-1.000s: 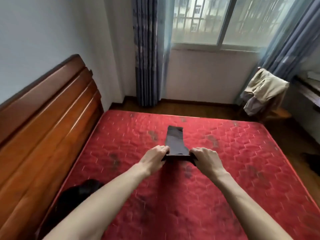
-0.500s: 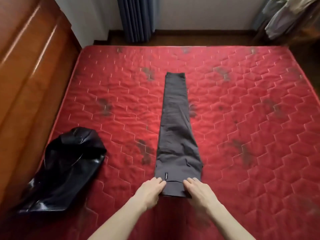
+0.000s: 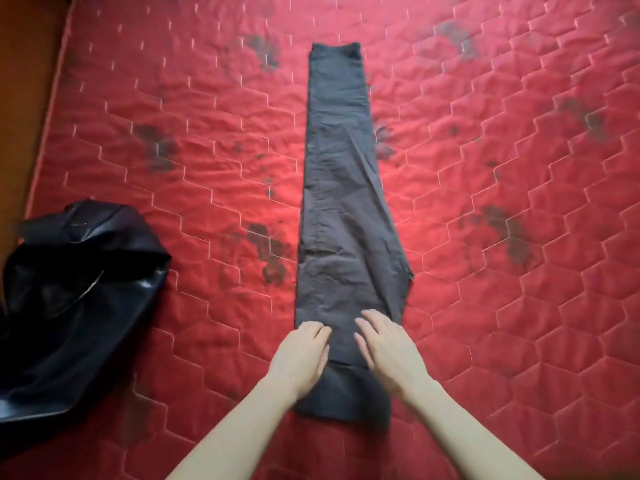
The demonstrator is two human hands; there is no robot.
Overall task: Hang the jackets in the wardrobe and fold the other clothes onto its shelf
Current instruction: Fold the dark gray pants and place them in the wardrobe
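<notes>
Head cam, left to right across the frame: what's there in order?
Wooden bed frame → black jacket → left hand → right hand, both flat on the near end of the grey trousers → bare red mattress.

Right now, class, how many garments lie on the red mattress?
2: grey trousers folded lengthwise along the middle, both hands on the near end; a shiny black jacket crumpled at the left edge. Others may lie outside the frame.

bed (image 3: 519, 306): red quilted cover, hexagon stitching, dark blotches | wooden headboard (image 3: 24, 81): brown, along the bed's left edge
</notes>
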